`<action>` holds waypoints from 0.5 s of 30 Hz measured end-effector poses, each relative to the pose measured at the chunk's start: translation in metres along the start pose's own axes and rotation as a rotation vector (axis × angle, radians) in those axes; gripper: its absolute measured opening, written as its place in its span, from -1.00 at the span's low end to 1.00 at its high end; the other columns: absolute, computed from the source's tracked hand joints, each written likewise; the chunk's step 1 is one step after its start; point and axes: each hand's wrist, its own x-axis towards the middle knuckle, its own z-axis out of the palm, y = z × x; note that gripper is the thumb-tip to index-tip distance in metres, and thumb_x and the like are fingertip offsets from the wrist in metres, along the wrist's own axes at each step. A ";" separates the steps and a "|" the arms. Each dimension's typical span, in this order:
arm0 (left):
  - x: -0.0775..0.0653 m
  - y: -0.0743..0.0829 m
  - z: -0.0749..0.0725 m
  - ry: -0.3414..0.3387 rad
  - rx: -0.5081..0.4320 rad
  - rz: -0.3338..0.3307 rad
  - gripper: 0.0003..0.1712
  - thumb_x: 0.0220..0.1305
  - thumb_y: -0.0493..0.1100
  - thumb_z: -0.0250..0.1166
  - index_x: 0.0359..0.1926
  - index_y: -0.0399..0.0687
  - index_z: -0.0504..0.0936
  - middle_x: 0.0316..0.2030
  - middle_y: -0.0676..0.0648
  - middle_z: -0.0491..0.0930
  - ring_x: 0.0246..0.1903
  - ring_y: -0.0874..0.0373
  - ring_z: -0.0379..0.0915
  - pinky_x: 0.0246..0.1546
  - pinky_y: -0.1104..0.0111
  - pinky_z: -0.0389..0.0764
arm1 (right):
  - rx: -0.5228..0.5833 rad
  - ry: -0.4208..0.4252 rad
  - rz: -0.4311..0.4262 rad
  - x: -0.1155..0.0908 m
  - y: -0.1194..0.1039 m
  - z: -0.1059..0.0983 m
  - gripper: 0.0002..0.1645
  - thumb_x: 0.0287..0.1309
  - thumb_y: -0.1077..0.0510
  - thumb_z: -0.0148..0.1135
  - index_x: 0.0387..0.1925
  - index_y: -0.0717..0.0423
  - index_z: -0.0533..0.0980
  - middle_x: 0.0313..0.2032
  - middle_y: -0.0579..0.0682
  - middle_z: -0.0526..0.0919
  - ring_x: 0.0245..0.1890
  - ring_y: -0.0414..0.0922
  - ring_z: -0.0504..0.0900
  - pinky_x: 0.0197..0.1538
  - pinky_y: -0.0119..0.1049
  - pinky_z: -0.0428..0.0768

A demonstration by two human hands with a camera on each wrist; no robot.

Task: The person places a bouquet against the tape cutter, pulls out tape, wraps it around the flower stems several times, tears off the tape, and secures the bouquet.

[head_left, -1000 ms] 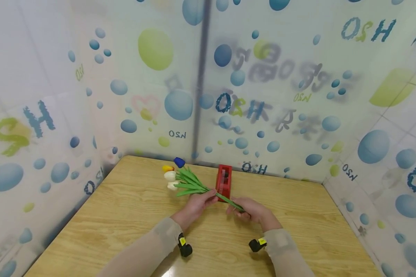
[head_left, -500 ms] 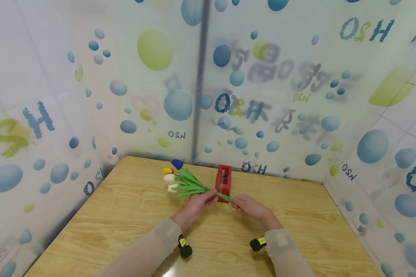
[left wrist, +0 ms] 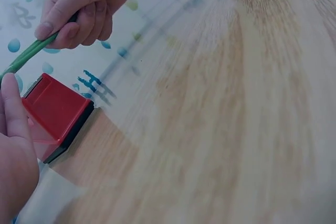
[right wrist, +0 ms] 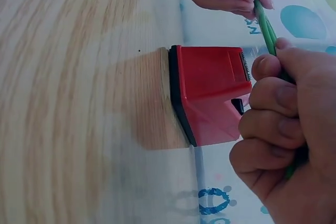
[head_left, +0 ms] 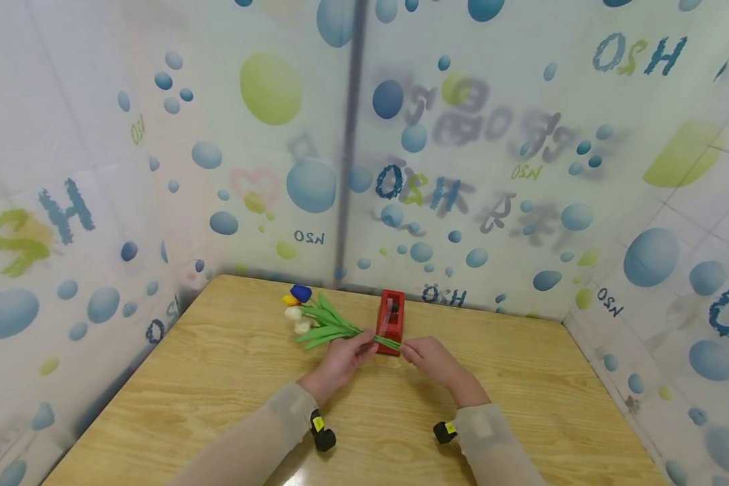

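Observation:
A bunch of tulips [head_left: 329, 324] with green leaves lies across both hands, its blue, yellow and white heads pointing to the left. My left hand [head_left: 339, 362] holds the stems just below the leaves, thumb on top. The right hand [head_left: 435, 362] grips the lower stem ends; in the right wrist view its fingers [right wrist: 275, 121] are curled round the green stems [right wrist: 266, 30]. Between the hands, a short stretch of stems passes over the near end of a red tape dispenser [head_left: 399, 301]. Its toothed cutting edge [left wrist: 32, 85] shows in the left wrist view.
The wooden table [head_left: 231, 405] extends around the hands, with its back edge close behind the dispenser. Patterned curtain-like walls [head_left: 492, 169] stand behind and at both sides. A small black camera [head_left: 323, 432] is strapped at each wrist.
The right hand has slid along the stems toward the left hand and now closes round their ends. The flower heads have shifted slightly left and sit closer together.

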 end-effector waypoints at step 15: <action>0.003 -0.002 0.000 -0.057 0.078 0.008 -0.74 0.50 -0.38 0.27 0.10 -0.51 0.59 -0.27 0.01 0.76 -0.29 0.29 0.75 -0.13 0.50 0.80 | 1.050 -0.341 0.444 -0.007 0.008 0.001 -0.36 0.76 -0.11 -0.41 -0.29 0.09 0.51 -0.70 -0.30 0.24 -0.76 -0.42 0.16 -0.68 -0.55 0.15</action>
